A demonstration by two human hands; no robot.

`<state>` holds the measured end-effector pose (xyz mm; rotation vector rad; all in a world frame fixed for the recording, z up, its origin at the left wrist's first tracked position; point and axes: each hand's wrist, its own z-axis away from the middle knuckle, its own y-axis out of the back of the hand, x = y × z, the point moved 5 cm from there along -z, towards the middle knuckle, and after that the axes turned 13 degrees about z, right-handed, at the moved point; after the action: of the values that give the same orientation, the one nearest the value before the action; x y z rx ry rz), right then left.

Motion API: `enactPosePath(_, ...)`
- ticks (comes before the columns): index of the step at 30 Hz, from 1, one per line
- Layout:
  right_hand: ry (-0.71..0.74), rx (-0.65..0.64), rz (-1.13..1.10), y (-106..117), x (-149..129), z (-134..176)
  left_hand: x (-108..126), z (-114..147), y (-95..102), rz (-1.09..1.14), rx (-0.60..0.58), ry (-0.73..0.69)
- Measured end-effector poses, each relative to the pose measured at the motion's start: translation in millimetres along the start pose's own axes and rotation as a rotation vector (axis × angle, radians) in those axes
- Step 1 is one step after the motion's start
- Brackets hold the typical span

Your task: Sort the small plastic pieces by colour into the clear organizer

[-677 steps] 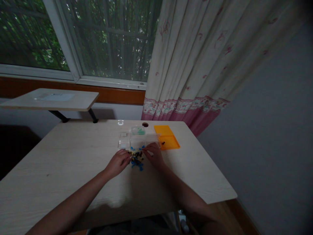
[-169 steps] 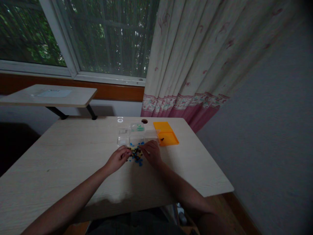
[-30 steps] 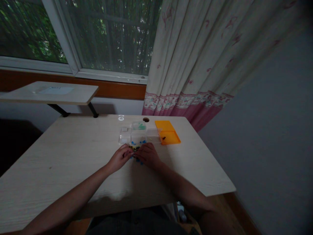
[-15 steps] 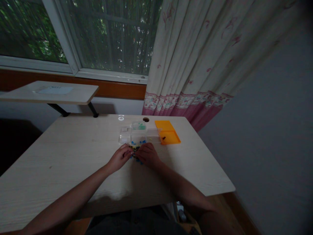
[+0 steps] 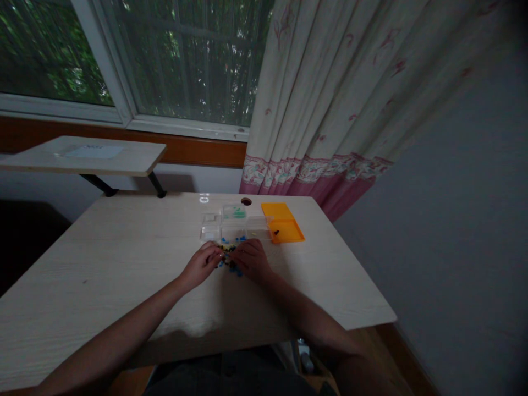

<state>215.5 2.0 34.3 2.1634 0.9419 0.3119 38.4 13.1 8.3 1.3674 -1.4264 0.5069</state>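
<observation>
A small heap of mixed pieces [image 5: 235, 269], blue, black and yellow, lies on the desk between my hands. My left hand [image 5: 203, 260] is at its left side, thumb and fingers pinched together at the heap. From the right, my right hand [image 5: 251, 258] reaches over the heap with its fingers bent together and pointing down. Whatever either hand pinches is too small to make out. Just beyond the fingers stands a clear plastic box [image 5: 234, 233] with a few blue pieces in it.
Behind it, another clear box [image 5: 234, 211] holds green pieces. More clear boxes [image 5: 210, 227] stand to the left and right. An open orange case [image 5: 286, 232] with a dark piece inside lies at the right. A raised shelf [image 5: 136, 153] stands at the desk's back left.
Both hands have shifted only slightly at the heap, the right one a little upward. More of the blue and dark pieces between them now shows.
</observation>
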Motion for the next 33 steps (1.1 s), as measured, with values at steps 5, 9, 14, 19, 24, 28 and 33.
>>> enactPosePath(5,-0.065,0.027,0.029,1,5,1,3,-1,0.6,0.008,0.002,-0.017)
enactPosePath(9,-0.1,0.041,0.031,2,8,1,2,-1,0.8,0.01,0.002,-0.029)
enactPosePath(14,-0.169,0.082,0.031,4,14,3,-1,0,1.6,0.003,0.007,-0.027)
enactPosePath(19,-0.261,0.088,0.041,6,22,1,0,0,1.5,0.003,-0.005,-0.029)
enactPosePath(24,-0.315,0.124,0.047,6,29,1,3,0,1.3,0.008,-0.01,-0.016)
enactPosePath(28,-0.355,0.149,0.048,4,37,3,3,0,1.2,0.011,-0.01,-0.011)
enactPosePath(33,-0.41,0.186,0.04,2,47,6,3,-1,1.3,0.016,-0.009,-0.02)
